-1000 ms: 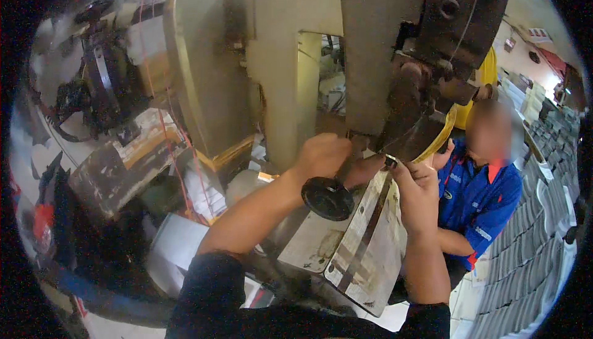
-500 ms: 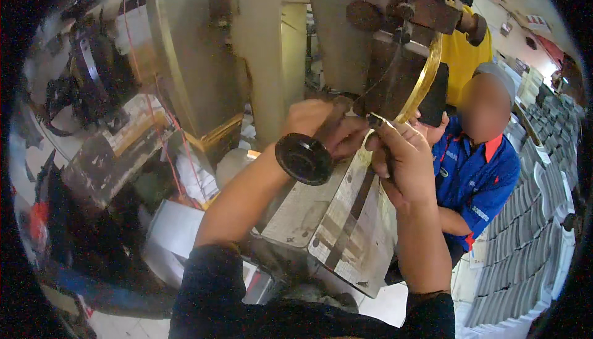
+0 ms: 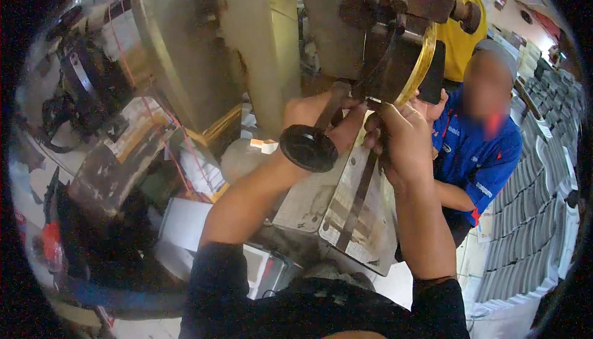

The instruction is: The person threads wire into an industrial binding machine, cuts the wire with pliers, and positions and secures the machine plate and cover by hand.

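Observation:
Under the dark metal head of a machine (image 3: 395, 48), both my hands meet at its lower tip. My left hand (image 3: 336, 119) reaches in behind a round black knob on a stem (image 3: 307, 147). Its fingers are bent together, partly hidden by the stem. Facing it, my right hand (image 3: 404, 132) is closed in a pinch at a small shiny metal part (image 3: 373, 100). Whatever lies between the fingertips is too small to name. A thin dark wire (image 3: 384, 61) curves down from the head towards my fingers. Below slopes a worn pale metal table (image 3: 364, 215) with a dark strip.
A brass-coloured curved band (image 3: 422, 67) edges the machine head. Close on the right, a person in a blue shirt (image 3: 479, 144) holds up a dark flat object (image 3: 436, 70). Stacks of grey sheets (image 3: 525, 228) line the right side. Red cords (image 3: 167, 122) hang at left.
My hands have drawn closer together at the machine's tip, and the right fingers have closed in more. The whole view has shifted slightly.

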Demonstrator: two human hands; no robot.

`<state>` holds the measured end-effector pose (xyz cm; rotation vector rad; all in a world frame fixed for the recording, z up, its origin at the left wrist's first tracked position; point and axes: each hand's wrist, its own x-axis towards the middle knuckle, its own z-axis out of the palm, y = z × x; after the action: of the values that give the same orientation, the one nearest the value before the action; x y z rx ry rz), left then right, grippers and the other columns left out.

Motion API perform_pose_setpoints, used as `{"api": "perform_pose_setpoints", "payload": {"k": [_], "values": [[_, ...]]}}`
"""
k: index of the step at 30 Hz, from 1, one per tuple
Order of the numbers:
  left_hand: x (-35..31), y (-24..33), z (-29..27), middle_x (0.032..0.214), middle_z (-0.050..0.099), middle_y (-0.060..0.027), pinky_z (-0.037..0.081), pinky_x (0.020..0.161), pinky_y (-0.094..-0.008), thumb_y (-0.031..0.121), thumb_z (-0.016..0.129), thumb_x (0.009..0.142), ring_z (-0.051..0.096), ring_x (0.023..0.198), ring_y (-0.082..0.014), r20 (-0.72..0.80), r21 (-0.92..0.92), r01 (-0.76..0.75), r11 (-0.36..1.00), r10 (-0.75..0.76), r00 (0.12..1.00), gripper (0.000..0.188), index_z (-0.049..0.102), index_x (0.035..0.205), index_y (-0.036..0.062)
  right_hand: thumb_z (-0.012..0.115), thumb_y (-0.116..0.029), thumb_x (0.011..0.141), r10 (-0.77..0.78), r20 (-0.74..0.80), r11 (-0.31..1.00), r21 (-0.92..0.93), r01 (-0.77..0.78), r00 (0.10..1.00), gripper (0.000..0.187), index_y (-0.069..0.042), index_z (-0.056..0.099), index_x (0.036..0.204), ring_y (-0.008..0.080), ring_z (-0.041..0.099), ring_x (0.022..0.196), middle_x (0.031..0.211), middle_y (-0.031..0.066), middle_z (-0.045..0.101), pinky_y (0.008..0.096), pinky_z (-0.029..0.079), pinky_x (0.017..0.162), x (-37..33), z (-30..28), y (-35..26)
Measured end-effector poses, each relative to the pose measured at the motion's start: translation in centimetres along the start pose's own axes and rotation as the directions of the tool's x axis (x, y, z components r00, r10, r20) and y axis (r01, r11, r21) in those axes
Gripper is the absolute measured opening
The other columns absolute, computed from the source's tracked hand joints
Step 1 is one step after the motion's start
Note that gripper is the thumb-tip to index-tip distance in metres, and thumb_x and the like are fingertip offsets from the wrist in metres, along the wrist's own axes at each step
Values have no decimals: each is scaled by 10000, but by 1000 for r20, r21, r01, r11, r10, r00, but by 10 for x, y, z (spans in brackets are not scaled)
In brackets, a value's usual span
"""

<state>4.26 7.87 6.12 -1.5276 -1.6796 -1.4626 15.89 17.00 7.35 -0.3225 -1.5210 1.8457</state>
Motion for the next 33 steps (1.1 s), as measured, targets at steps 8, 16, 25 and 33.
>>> {"api": "perform_pose_setpoints", "payload": {"k": [8,16,25,33], "values": [[-8,0,13,734,673,-124,518,556,-377,207,670,806,657,592,-263,96,-151,291,945,-280,955,173,640,857,44,504,-163,960,89,-49,996,-20,-90,995,200,8,606,984,129,561,528,698,58,603,244,432,466,-4,-5,3],[-4,-11,16,742,674,-115,522,571,-390,270,691,810,663,641,-291,9,-1,163,987,-163,987,203,651,843,74,534,-132,895,117,-20,989,88,-115,993,82,-60,546,858,124,466,460,650,21,538,247,335,413,11,-5,4],[-21,0,-8,846,709,-84,526,689,-328,371,751,785,681,787,-243,-64,158,55,986,-45,997,441,676,1052,28,605,-181,896,162,104,974,144,-176,981,126,-56,596,911,83,415,491,654,-19,483,218,320,441,15,-14,15],[-13,-6,-8,824,713,-51,518,705,-321,215,756,796,666,764,-215,-59,-263,-199,944,190,980,132,749,887,120,621,-148,883,104,193,942,294,-159,976,99,-57,585,892,92,482,496,641,-5,529,221,350,422,14,-24,11]]}}
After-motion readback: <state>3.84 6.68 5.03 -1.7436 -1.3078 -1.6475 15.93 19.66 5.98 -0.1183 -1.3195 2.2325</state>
